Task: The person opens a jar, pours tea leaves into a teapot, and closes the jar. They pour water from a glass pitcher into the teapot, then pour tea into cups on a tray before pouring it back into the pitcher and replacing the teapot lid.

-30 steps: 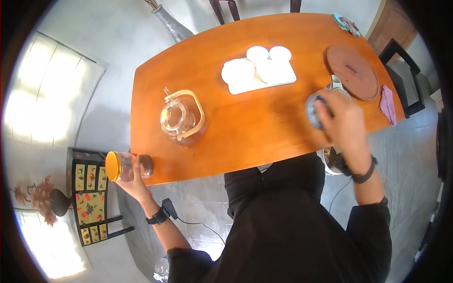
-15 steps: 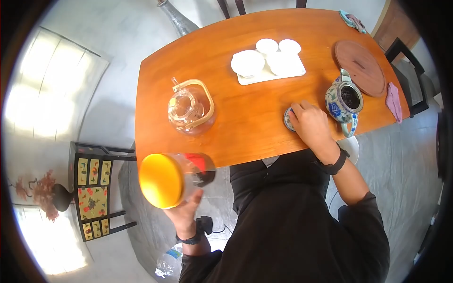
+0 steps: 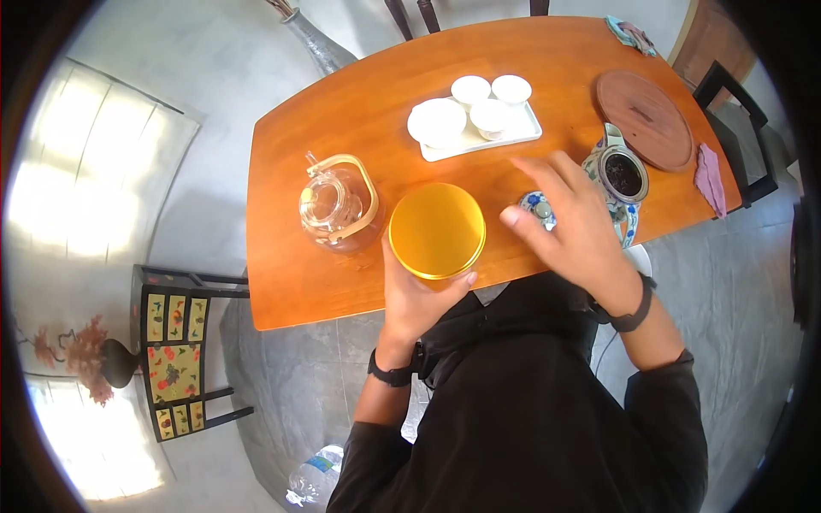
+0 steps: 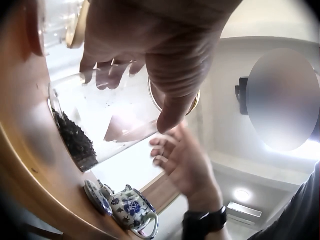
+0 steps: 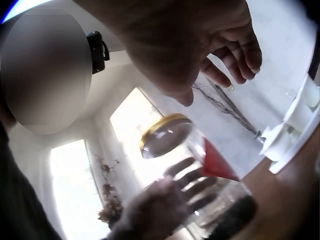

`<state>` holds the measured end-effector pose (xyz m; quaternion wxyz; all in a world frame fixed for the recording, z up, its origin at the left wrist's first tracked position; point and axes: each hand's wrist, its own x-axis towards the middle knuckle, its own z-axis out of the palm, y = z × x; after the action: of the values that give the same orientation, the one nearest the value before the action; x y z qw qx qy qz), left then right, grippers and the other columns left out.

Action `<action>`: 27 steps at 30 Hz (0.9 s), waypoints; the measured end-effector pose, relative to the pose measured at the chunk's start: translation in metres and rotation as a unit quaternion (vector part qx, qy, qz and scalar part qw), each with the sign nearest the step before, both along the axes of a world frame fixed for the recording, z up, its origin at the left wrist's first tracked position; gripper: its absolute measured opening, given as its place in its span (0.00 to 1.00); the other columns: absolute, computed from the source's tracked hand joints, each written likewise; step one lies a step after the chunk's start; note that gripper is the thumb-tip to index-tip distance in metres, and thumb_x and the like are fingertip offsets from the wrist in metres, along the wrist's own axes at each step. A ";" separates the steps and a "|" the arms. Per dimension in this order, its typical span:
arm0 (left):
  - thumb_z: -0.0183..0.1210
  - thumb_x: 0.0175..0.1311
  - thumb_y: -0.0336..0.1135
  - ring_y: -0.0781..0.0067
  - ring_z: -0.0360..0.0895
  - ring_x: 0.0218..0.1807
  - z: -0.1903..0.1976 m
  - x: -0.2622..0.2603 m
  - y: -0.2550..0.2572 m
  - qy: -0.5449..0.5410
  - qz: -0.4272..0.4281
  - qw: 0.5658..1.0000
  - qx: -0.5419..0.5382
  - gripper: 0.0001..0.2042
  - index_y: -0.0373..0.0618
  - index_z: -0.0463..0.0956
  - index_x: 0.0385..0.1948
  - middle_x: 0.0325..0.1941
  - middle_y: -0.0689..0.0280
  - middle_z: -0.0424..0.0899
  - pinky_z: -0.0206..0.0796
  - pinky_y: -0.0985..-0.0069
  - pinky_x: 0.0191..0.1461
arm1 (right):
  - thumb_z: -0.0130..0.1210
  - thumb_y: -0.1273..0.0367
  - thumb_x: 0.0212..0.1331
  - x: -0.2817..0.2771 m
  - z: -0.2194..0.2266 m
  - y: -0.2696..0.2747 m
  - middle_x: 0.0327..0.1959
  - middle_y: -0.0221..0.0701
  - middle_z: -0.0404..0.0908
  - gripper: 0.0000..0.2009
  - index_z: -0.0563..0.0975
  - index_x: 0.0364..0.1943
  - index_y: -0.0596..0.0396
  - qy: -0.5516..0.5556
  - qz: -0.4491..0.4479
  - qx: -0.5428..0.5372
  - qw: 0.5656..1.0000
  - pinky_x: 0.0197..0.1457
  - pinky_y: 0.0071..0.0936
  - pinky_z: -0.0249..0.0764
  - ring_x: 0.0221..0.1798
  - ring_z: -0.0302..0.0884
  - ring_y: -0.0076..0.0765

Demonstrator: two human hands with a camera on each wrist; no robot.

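My left hand (image 3: 414, 297) grips a clear jar (image 4: 107, 112) with a gold lid (image 3: 438, 232). Dark loose leaves (image 4: 75, 142), like tea, lie at the jar's bottom, and a red label (image 5: 217, 162) shows on its side. The jar is upright over the front of the table. To its right my right hand (image 3: 583, 232) is in the air with fingers spread, holding nothing. Partly behind that hand, a blue-and-white teapot lid (image 3: 539, 208) lies on the table. The floral teapot (image 4: 131, 206) stands uncovered beside it, dark inside.
A glass kettle (image 3: 329, 209) with a pale curved handle stands to the left. White cups (image 3: 438, 124) sit on a white tray (image 3: 445, 155) at the back. A round brown board (image 3: 646, 120) and a pink cloth (image 3: 709, 181) lie at the right.
My left hand has brought the jar from the left edge to the table's front middle, turning it upright. My right hand has set the teapot lid down and let go of it.
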<state>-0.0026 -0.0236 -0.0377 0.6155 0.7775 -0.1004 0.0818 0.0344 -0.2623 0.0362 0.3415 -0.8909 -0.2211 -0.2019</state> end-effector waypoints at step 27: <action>0.76 0.44 0.35 0.60 0.77 0.59 0.031 -0.027 0.020 0.096 -0.440 0.877 -0.166 0.32 0.40 0.75 0.56 0.55 0.56 0.80 0.69 0.65 0.62 | 0.60 0.68 0.58 -0.053 0.062 0.060 0.53 0.50 0.73 0.12 0.73 0.37 0.64 -0.008 0.636 0.056 0.770 0.52 0.41 0.74 0.57 0.72 0.52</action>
<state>-0.0295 -0.0038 -0.0066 0.7147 0.5432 -0.3579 -0.2569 -0.0183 -0.2020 0.0986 0.4391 -0.5249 -0.7279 0.0424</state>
